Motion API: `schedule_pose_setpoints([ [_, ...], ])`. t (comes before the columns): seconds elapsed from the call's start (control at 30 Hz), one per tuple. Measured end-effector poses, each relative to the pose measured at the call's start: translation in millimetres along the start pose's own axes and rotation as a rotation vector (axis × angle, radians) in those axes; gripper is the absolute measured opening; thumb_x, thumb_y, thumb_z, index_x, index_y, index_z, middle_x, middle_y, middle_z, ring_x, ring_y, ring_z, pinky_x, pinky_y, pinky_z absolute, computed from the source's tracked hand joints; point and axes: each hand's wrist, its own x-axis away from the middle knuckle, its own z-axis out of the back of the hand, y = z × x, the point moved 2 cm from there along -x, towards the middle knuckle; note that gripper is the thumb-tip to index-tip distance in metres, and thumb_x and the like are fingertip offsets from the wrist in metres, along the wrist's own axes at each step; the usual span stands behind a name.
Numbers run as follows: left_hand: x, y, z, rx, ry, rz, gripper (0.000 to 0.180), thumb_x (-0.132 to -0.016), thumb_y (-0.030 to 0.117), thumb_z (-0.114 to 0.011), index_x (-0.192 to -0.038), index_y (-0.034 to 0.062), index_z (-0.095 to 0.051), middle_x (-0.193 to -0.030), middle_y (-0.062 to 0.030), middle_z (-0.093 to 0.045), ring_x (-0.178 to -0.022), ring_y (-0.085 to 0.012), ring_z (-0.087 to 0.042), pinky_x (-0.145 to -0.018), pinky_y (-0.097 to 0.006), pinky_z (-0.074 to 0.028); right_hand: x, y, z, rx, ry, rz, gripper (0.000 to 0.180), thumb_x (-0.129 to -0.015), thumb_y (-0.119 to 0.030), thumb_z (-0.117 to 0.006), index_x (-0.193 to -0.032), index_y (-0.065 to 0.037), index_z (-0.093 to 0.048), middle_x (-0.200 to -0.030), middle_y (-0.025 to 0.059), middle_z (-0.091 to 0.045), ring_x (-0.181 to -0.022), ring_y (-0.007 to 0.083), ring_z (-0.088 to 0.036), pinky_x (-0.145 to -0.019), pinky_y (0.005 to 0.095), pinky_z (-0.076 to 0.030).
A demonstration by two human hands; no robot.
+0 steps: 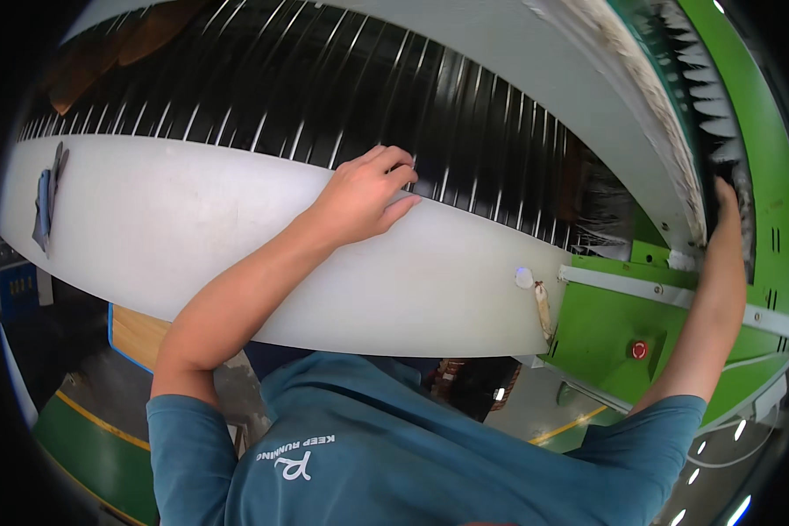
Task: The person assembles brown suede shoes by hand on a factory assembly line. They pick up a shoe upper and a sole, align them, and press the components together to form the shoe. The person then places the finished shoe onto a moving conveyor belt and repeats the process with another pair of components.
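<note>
A wide sheet of black strands with thin white gaps (342, 79) stretches across a machine, behind a long white board (175, 237). My left hand (366, 195) rests on the board's far edge, its fingers curled onto the strands; whether it grips one is unclear. My right hand (724, 203) reaches up at the far right into frayed black fibres beside a green machine frame (600, 320). Most of that hand's fingers are hidden among the fibres.
A blue-grey cloth or glove (47, 202) lies at the board's left end. A small white knob (524, 278) and a beige tag (543, 307) sit at its right end. A red button (640, 350) is on the green frame. A wooden panel (136, 337) stands below.
</note>
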Motion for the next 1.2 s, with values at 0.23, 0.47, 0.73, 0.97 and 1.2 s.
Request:
schedule_pose_setpoints([
  [0.23, -14.9, 10.5, -4.4, -0.030, -0.062, 0.011, 0.023, -0.095, 0.021, -0.083, -0.107, 0.0032, -0.076, -0.121, -0.0091, -0.070, -0.112, -0.0305, -0.071, -0.090, -0.043, -0.062, 27.8, 81.2, -24.5, -0.522, -0.095, -0.353, 0.045, -0.094, -0.044, -0.077, -0.121, -0.009, -0.074, -0.120, 0.0175, -0.075, -0.101, 0.0318, -0.070, -0.074, 0.0394, -0.050],
  [0.47, -13.8, 10.3, -1.9, -0.058, -0.050, 0.044, 0.021, -0.095, 0.021, -0.083, -0.106, 0.0046, -0.076, -0.123, -0.0091, -0.071, -0.112, -0.0314, -0.073, -0.089, -0.042, -0.062, 38.2, 49.7, -28.1, -1.300, -0.167, -0.566, 0.027, -0.096, -0.034, -0.077, -0.110, -0.011, -0.072, -0.107, 0.0133, -0.075, -0.081, 0.0280, -0.067, -0.057, 0.0343, -0.044],
  [0.73, -16.3, 11.9, -11.7, -0.044, -0.025, 0.028, 0.018, -0.095, 0.021, -0.083, -0.103, 0.0053, -0.078, -0.116, -0.0077, -0.073, -0.101, -0.0309, -0.075, -0.083, -0.045, -0.063, 88.5, -71.7, 18.0, -1.695, -0.347, -0.334, 0.011, -0.098, -0.014, -0.078, -0.107, -0.009, -0.073, -0.089, 0.0088, -0.074, -0.057, 0.0194, -0.059, -0.044, 0.0264, -0.042],
  [0.97, -15.0, 15.3, 1.0, 0.177, 0.082, 0.083, 0.016, -0.099, 0.016, -0.080, -0.108, 0.0030, -0.078, -0.101, -0.0108, -0.077, -0.090, -0.0248, -0.079, -0.080, -0.037, -0.065, 336.3, -169.3, 127.7, -2.101, -0.646, 0.252, 0.029, -0.101, -0.013, -0.082, -0.127, -0.003, -0.074, -0.111, 0.0020, -0.077, -0.091, 0.0134, -0.069, -0.073, 0.0290, -0.055],
  [1.2, -42.9, 72.9, 73.6, 0.766, 0.251, 0.120, 0.040, -0.117, 0.027, -0.059, -0.141, -0.0048, -0.064, -0.121, -0.0154, -0.077, -0.102, -0.0228, -0.078, -0.091, -0.036, -0.064, 534.9, -199.9, 208.0, -2.150, -0.532, 0.785, 0.045, -0.105, -0.016, -0.078, -0.144, 0.004, -0.065, -0.132, 0.0069, -0.074, -0.125, 0.0152, -0.069, -0.104, 0.0288, -0.056],
])
